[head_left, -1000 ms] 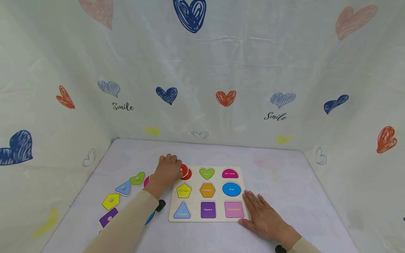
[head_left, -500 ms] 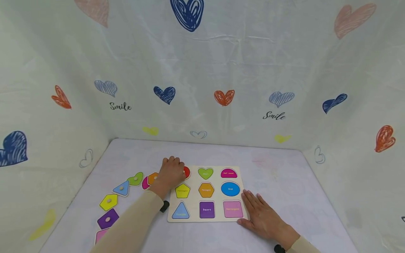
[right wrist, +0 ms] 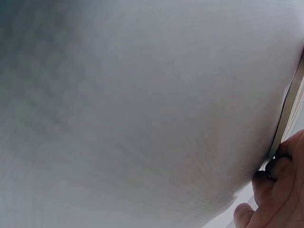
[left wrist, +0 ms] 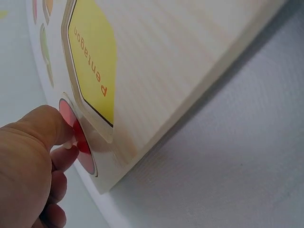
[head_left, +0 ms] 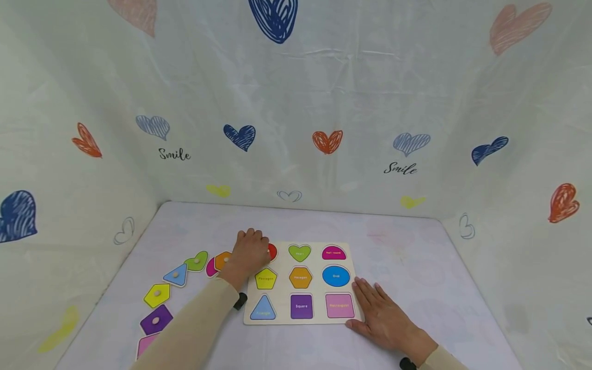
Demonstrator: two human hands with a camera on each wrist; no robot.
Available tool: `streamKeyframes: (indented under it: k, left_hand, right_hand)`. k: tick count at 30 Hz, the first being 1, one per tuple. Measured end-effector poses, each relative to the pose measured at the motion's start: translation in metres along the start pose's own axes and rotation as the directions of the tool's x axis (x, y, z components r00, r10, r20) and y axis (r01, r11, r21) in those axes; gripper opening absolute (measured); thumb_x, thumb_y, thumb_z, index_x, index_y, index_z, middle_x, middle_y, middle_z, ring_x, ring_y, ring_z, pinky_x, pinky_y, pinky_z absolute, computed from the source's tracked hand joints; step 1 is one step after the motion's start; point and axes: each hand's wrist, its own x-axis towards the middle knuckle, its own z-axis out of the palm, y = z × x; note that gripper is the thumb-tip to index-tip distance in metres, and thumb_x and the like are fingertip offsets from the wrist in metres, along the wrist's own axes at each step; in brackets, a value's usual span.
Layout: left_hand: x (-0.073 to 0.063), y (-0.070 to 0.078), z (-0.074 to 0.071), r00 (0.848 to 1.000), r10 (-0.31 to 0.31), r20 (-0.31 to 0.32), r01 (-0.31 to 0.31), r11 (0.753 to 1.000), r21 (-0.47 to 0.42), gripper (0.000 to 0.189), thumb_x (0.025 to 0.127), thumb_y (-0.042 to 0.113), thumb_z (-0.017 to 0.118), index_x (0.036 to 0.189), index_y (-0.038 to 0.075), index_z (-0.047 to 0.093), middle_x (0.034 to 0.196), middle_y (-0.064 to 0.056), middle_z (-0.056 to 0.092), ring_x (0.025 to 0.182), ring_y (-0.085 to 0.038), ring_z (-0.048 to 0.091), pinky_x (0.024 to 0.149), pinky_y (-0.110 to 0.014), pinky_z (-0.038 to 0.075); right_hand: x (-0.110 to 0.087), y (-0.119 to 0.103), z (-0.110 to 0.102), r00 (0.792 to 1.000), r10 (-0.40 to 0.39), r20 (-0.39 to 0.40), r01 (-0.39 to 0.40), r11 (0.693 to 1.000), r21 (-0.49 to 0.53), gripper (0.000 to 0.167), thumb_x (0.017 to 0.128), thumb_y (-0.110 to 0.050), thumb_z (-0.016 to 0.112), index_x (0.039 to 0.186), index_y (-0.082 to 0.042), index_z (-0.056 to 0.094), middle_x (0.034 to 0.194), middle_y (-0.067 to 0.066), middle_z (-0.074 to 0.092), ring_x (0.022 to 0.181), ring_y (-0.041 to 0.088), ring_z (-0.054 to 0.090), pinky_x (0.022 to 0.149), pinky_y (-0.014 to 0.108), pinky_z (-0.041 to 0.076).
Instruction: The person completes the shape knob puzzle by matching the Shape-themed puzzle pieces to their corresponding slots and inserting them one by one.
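At the back left corner of the wooden shape puzzle board (head_left: 283, 314), my left hand (head_left: 250, 254) pinches the knob of a red round puzzle piece (left wrist: 85, 147) between thumb and finger. The piece looks level in its round place, though the hand covers much of it in the head view. Close by is the printed yellow pentagon (left wrist: 95, 61). My right hand (head_left: 388, 318) lies flat with straight fingers against the board's right edge. In the right wrist view, its fingertips (right wrist: 263, 183) touch the board's side.
Left of the board, loose knobbed pieces curve across the white table (head_left: 407, 257): orange hexagon (head_left: 221, 259), magenta piece (head_left: 210, 267), green heart (head_left: 198, 261), blue triangle (head_left: 173, 278), yellow pentagon piece (head_left: 150, 297), purple square (head_left: 156, 319) and pink piece (head_left: 145, 344), partly under the left sleeve (head_left: 194, 324).
The red piece, held off-centre over its red place a second ago, has moved right and down onto it with my left hand. My right hand stays at the board's edge.
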Motion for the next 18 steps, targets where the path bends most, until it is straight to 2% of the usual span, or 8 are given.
streamKeyframes:
  k: [7, 18]
  left_hand:
    - [0.0016, 0.0008, 0.0001, 1.000, -0.013, 0.018, 0.013, 1.000, -0.007, 0.032, 0.097, 0.030, 0.071, 0.117, 0.006, 0.073, 0.103, -0.010, 0.063, 0.101, -0.029, 0.050, 0.093, -0.046, 0.043]
    - [0.0007, 0.0007, 0.0018, 1.000, 0.007, 0.012, -0.007, 1.000, 0.016, 0.032, 0.098, 0.029, 0.070, 0.119, 0.006, 0.073, 0.101, -0.009, 0.063, 0.100, -0.029, 0.050, 0.090, -0.045, 0.043]
  right_hand:
    - [0.0004, 0.0004, -0.0003, 1.000, -0.006, 0.000, 0.006, 1.000, 0.008, 0.101, 0.097, -0.080, 0.042, 0.166, -0.007, 0.029, 0.173, 0.010, 0.029, 0.161, 0.029, 0.027, 0.129, 0.052, 0.022]
    - [0.0009, -0.0003, -0.0008, 1.000, 0.013, 0.018, -0.013, 1.000, 0.018, 0.103, 0.096, -0.082, 0.041, 0.167, -0.008, 0.028, 0.174, 0.009, 0.028, 0.161, 0.028, 0.026, 0.130, 0.053, 0.020]
